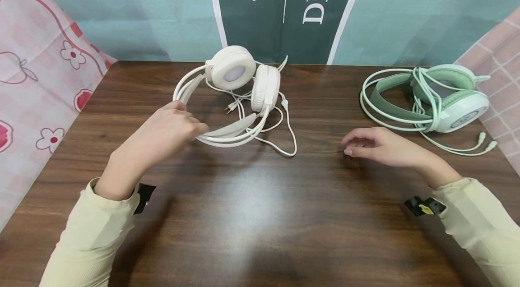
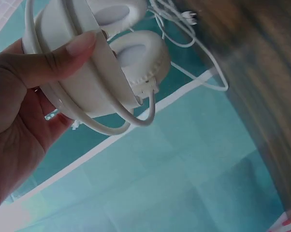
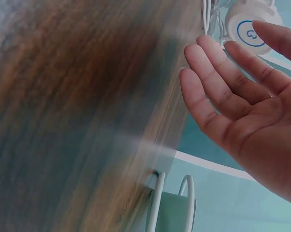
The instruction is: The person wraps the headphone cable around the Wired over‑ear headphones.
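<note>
Gripping white headphones by headband: left hand. Right hand empty, fingers loosely bent. Load judged light, springy, smooth; headband soundest hold.

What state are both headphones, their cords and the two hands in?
White headphones: gripped by the headband.
White cord: loosely looped, not wound round the headphones.
Green headphones: lying on the table, not held.
Green cord: wound round its headphones, plug ends free.
Left hand: gripping the white headband.
Right hand: relaxed, holding nothing.
</note>
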The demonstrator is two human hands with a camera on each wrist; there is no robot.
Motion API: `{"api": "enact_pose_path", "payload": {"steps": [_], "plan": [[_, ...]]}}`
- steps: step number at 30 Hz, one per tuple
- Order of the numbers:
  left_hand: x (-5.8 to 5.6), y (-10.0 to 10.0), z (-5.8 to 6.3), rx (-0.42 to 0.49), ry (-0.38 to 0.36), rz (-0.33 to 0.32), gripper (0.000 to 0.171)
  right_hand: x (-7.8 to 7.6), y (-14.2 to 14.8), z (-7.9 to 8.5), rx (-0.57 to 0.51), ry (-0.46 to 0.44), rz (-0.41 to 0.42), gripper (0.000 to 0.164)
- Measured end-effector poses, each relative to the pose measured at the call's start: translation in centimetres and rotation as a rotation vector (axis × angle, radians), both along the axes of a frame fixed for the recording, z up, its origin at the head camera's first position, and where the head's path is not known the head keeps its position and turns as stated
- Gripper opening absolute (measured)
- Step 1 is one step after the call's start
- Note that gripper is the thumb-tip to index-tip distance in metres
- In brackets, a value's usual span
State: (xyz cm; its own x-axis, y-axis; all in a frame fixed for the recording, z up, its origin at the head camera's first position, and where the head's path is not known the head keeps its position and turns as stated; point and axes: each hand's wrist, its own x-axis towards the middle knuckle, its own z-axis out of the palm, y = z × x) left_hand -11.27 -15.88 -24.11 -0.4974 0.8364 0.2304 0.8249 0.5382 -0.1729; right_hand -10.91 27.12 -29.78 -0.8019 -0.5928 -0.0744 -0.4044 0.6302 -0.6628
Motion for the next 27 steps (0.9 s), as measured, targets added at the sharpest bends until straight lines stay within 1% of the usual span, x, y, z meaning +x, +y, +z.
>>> {"api": "enact_pose_path", "payload": {"steps": [3,6,11,13,18,20,24,27], "plan": [[0.2,0.4,0.4,0.025,0.023,-0.059,0.033,-0.2,0.3,0.2,0.011,0.028,-0.012,0.014],[0.4,1.1,0.7,0.025,0.038,-0.102,0.032,-0.4,0.8,0.5,0.020,0.057,-0.030,0.015],[0.8,2.6,0.9,-0.007,0.046,-0.143,0.029,-0.7,1.5,1.3,0.069,0.099,-0.104,0.017],[0.9,3.2,0.9,-0.012,0.050,-0.159,0.029,-0.7,1.7,1.6,0.086,0.107,-0.147,0.018],[1.3,4.8,1.0,0.006,0.066,-0.211,0.026,-1.1,2.0,2.2,0.057,0.113,-0.238,0.021],[1.5,5.2,1.0,0.020,0.076,-0.238,0.024,-1.4,1.9,2.5,0.034,0.134,-0.257,0.022],[1.9,6.1,1.1,0.044,0.092,-0.300,0.020,-2.1,1.8,3.0,-0.001,0.207,-0.263,0.029],[2.3,6.6,1.3,0.055,0.098,-0.342,0.019,-2.7,1.6,3.3,-0.028,0.249,-0.228,0.043]]}}
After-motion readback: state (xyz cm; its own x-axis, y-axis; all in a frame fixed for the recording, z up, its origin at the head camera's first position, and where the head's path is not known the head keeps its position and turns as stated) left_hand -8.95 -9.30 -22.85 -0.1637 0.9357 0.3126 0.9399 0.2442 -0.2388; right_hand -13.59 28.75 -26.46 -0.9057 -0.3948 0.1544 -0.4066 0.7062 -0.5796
